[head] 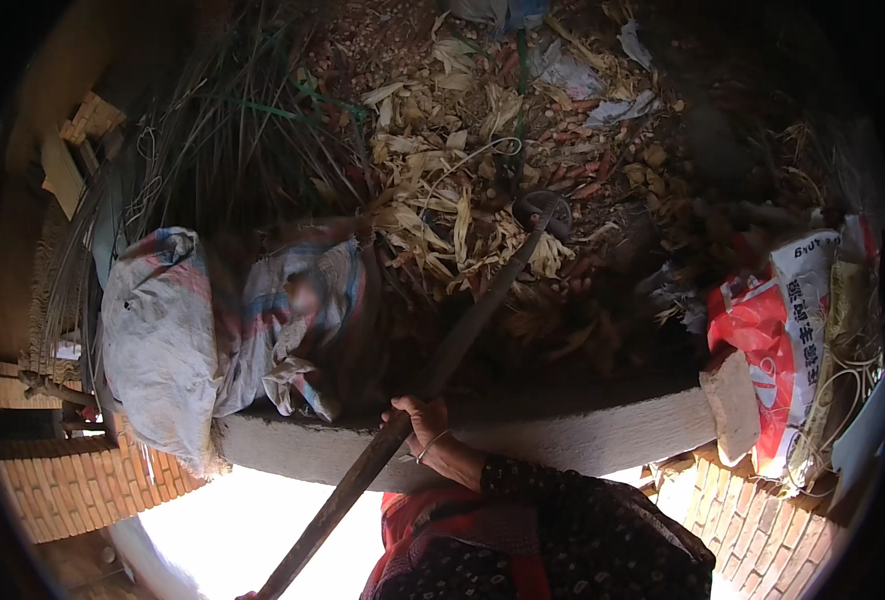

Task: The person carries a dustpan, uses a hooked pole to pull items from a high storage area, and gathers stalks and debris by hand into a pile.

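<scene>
My right hand (421, 429), with a thin bangle at the wrist, grips the middle of a long-handled tool with a dark wooden handle (360, 472). The handle slants from the lower left up to a rounded metal head (544, 215) resting among dry corn husks (457, 225). At the bottom edge only a sliver of my left hand (247, 596) shows, against the handle's lower part; most of it is cut off. Reddish corn cobs (592, 184) and scattered kernels (397, 49) lie beyond the head. The exact shape of the head is unclear in the shade.
A pale concrete ledge (585, 431) runs in front of me. Stuffed woven sacks (159, 345) stand on the left, below a heap of dry stalks (240, 142). To the right are a stone block (731, 409), a red and white printed sack (772, 360) and brickwork (757, 517).
</scene>
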The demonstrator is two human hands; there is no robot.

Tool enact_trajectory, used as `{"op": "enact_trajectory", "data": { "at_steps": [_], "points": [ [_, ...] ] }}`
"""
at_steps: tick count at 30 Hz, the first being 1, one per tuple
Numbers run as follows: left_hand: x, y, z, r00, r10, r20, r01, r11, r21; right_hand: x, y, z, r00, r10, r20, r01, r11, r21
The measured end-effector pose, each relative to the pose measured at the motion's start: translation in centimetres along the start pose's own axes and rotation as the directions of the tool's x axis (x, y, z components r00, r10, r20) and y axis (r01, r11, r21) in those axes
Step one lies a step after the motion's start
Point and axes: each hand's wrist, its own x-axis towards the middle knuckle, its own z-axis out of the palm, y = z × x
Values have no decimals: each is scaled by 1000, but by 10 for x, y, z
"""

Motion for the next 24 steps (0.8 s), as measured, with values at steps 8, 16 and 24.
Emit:
{"op": "enact_trajectory", "data": {
  "at_steps": [8,16,24],
  "points": [
    [101,127,70,806,591,-32,-577,797,176,53,-151,-5,940,-340,18,339,930,-140],
    [137,401,52,715,678,167,-591,715,-373,181,-276,-46,826,-543,-152,407,760,-506],
    [116,339,51,834,433,342,-384,900,-204,182,-174,-51,797,-571,-197,193,549,-813]
  ]
}}
